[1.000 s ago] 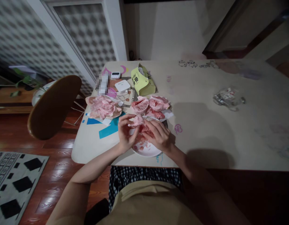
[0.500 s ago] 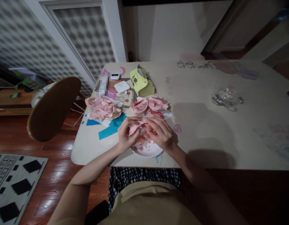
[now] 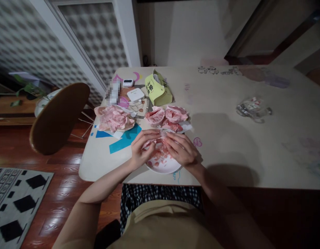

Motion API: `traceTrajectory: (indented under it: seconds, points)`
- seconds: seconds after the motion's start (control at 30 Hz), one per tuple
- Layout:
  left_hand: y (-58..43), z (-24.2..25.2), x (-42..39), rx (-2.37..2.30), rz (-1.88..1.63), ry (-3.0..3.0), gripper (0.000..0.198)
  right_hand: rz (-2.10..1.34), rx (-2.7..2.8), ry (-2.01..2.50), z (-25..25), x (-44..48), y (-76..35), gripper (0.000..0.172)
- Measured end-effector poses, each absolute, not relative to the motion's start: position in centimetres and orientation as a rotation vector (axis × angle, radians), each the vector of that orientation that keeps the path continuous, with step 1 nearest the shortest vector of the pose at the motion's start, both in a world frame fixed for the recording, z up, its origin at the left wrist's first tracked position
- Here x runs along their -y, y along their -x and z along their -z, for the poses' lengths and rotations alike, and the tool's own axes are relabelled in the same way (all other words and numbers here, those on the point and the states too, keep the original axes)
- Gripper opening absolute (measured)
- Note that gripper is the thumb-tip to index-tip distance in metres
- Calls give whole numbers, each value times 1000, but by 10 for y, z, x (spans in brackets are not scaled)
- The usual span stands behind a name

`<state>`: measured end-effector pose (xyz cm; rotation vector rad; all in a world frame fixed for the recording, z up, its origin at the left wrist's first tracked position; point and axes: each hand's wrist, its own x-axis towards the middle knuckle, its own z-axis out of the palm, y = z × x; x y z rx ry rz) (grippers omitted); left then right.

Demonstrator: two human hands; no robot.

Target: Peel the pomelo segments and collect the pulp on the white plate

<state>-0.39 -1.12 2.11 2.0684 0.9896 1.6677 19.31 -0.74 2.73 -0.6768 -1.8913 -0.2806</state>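
Note:
Over the near edge of the table, my left hand (image 3: 143,148) and my right hand (image 3: 182,149) pinch a pomelo segment (image 3: 162,135) between them. Its pale membrane shows at the top, and the fingers hide most of the rest. Right below is a white plate (image 3: 163,170) scattered with small bits of pink pulp (image 3: 162,155). Just beyond my fingertips, peeled pink pomelo chunks (image 3: 176,114) rest on white paper. A heap of pomelo peel and membrane (image 3: 115,119) lies to the left.
Blue strips (image 3: 126,139) lie left of my left hand. Farther back are a yellow-green paper packet (image 3: 158,90), a white box-shaped device (image 3: 135,94) and a small white gadget (image 3: 128,83). A clear plastic item (image 3: 253,109) lies on the right; a chair (image 3: 60,119) stands left.
My right hand has shifted slightly to the right, away from the left. Less red flesh shows between my fingers than before. The camera view has moved a little.

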Motion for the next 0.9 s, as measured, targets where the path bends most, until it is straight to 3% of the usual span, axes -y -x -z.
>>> traceTrajectory:
  seconds: [0.23,0.47,0.77,0.9]
  points:
    - [3,-25,9,-938,-1630,-1997,16,250,1892,664,-25,6,-194,58]
    - [2,-27,9,-1010,-1616,-2029,22,566,2056,718,-22,8,-201,40]
    - [2,-21,5,-1043,-1581,-1974,29,376,2128,791,-18,10,-200,41]
    - [2,-19,4,-1059,-1575,-1910,20,352,2129,762,-21,10,-199,39]
